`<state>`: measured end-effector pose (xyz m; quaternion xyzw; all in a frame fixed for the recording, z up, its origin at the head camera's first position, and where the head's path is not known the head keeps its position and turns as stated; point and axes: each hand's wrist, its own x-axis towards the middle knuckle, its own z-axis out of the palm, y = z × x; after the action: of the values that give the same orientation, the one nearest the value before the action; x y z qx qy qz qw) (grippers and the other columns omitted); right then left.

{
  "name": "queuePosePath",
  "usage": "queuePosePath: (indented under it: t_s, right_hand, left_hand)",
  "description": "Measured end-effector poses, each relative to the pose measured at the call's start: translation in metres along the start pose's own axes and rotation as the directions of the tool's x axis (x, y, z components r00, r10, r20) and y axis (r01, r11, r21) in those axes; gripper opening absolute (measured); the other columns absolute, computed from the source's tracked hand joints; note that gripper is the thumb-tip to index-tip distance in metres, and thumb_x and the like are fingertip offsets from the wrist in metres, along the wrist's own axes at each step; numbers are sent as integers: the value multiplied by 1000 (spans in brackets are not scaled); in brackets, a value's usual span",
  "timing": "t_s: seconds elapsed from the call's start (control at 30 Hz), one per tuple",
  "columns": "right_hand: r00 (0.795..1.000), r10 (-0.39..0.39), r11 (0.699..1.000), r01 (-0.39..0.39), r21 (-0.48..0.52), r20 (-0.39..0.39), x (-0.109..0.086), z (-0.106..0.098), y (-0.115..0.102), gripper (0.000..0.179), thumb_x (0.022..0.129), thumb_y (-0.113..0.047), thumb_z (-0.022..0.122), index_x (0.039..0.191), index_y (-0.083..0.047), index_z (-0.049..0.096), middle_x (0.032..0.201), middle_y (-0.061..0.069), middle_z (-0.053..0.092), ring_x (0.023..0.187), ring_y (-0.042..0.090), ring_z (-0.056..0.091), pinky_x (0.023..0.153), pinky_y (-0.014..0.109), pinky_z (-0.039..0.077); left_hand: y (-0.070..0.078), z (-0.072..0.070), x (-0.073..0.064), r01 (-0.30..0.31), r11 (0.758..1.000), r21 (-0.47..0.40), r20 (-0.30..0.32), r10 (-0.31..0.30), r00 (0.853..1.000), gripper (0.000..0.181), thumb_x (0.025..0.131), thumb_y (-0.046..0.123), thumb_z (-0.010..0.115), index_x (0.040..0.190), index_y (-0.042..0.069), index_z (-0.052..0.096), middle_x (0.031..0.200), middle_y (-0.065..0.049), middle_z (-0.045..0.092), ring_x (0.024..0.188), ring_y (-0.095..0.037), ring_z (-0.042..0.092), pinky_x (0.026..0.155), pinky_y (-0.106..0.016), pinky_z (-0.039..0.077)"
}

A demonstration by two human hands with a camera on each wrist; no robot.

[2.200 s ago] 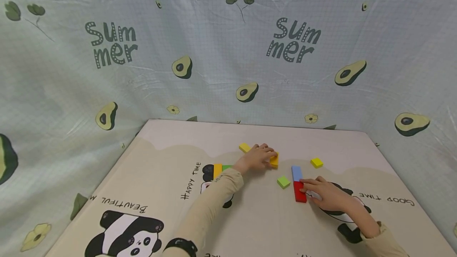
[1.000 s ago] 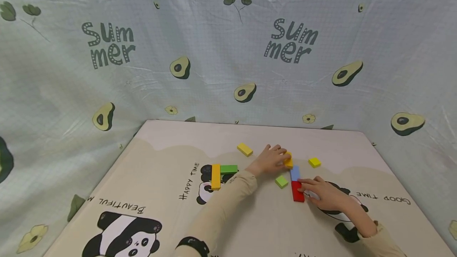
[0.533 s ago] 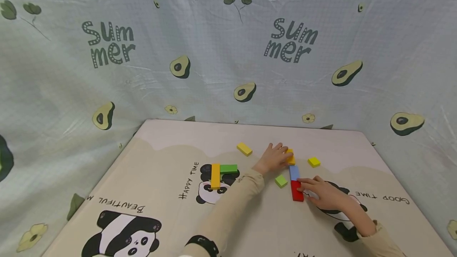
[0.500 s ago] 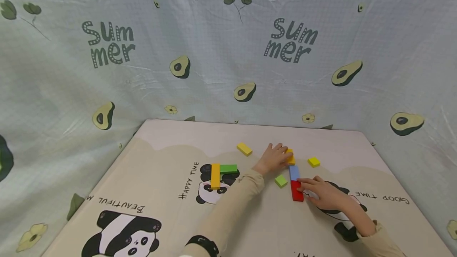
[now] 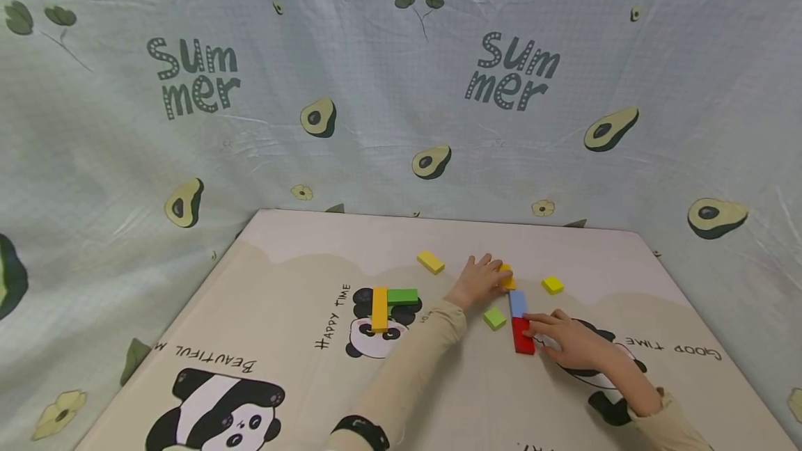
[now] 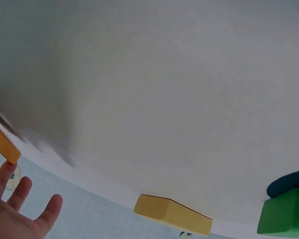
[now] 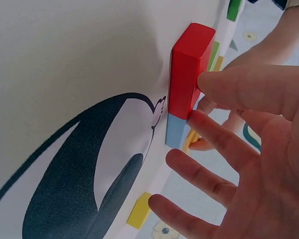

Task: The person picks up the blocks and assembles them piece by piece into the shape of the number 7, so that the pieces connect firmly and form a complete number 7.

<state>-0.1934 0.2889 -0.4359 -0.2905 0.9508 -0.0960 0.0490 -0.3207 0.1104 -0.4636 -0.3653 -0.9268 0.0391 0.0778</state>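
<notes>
Nearest the middle of the surface (image 5: 464, 395), here's the right hand (image 5: 567, 341), fingers spread and nearly straight, its thumb laid on the red block (image 5: 523, 336) and a fingertip right at the seam with the blue block (image 5: 518, 303). Those two touch end to end, a short column pointing at the far edge. Just left of it sits the lime block (image 5: 494, 319), loose.

Next out, the left hand (image 5: 479, 282) has thumb and finger pinched on the orange block (image 5: 508, 278), just beyond the blue one; whether they touch, I can't quite tell. Over toward the left edge, a long orange bar (image 5: 379, 310) meets a green bar (image 5: 403, 296). Farther still, a small yellow block (image 5: 553, 285) lies toward the far right corner, and a yellow bar (image 5: 430, 262) near the far edge.

They look light, stiff and hard to break, smooth enough to slide with a nudge; I'd grip the orange one by its long sides, clear of the end facing blue.

Now the lettering! "Beautiful" reads upside down by the left edge, "Good time" likewise by the right, "Happy time" sideways between. Beyond the far edge, the curtain (image 5: 370, 33) says "Summer" twice. The blocks show no readable brand.
</notes>
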Motion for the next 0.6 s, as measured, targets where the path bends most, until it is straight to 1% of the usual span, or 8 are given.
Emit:
queuePosePath:
  t_s: [0.1, 0.17, 0.2, 0.37, 0.47, 0.6]
  right_hand:
    - [1000, -7, 1000, 7, -7, -8, -1, 0, 0, 22, 80, -14, 62, 102, -19, 62, 129, 9, 50, 91, 17, 44, 67, 26, 45]
    - [1000, -12, 1000, 12, -13, -9, -1, 0, 0, 23, 80, -14, 62, 102, -19, 62, 129, 9, 49, 91, 17, 44, 67, 25, 45]
    - [1000, -13, 1000, 13, -15, -7, 0, 0, 0, 23, 80, -14, 62, 102, -20, 62, 129, 8, 49, 91, 17, 44, 67, 26, 45]
    - [1000, -5, 1000, 5, -16, 0, 1, -1, -1, 23, 80, -15, 62, 101, -21, 61, 129, 9, 49, 93, 18, 45, 68, 27, 46]
    - [1000, -1, 1000, 1, -18, 3, 1, -1, -2, 22, 80, -15, 62, 101, -21, 61, 129, 9, 50, 93, 18, 45, 68, 27, 46]
    - [1000, -1, 1000, 1, -14, 3, 0, -2, -2, 22, 80, -14, 62, 100, -21, 61, 128, 10, 50, 92, 18, 45, 68, 28, 46]
  left_hand:
    - [1, 1, 0, 4, 1000, -10, 16, -4, 1000, 38, 88, 48, 43, 124, 37, 46, 130, 7, 47, 119, -13, 38, 97, -40, 37]
    - [1, 0, -2, 11, 1000, -11, 14, -11, 1000, 38, 88, 48, 43, 124, 37, 47, 130, 7, 47, 119, -14, 39, 96, -41, 37]
    - [3, -9, -7, 22, 1000, -14, 39, -22, 999, 37, 88, 45, 45, 124, 36, 47, 130, 7, 47, 119, -14, 39, 96, -40, 38]
    - [3, -10, -10, 28, 999, -19, 54, -27, 998, 39, 90, 44, 43, 127, 34, 44, 136, 5, 42, 123, -17, 38, 98, -42, 36]
    - [1, -11, -13, 1, 1000, -9, 49, -1, 999, 39, 90, 44, 42, 128, 33, 43, 139, 4, 39, 124, -18, 36, 99, -42, 36]
    - [-5, -15, -17, -76, 997, 8, 12, 76, 997, 36, 91, 43, 42, 125, 29, 46, 137, 3, 42, 123, -18, 37, 99, -41, 36]
